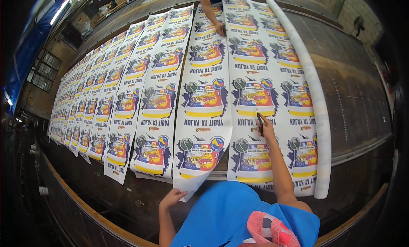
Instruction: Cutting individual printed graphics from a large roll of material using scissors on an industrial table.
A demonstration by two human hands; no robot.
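My left hand [174, 197] pinches the near corner of a long printed strip [204, 124], whose corner curls up off the table edge. My right hand [267, 127] is closed round a pair of scissors [259, 118] with dark handles, blades pointing away from me over the wider printed sheet [250, 76]. Whether the blades touch the sheet I cannot tell. The wider sheet leads to a long white roll [317, 106] on its right. At the far end of the strip, a co-worker's hand [220, 28] holds a small dark thing I cannot make out.
Several more printed strips [121, 127] lie side by side to the left, overhanging the near edge. The long dark table [353, 85] continues right of the roll. A fan [358, 23] stands at the far right. A blue sheet [38, 38] hangs at the upper left.
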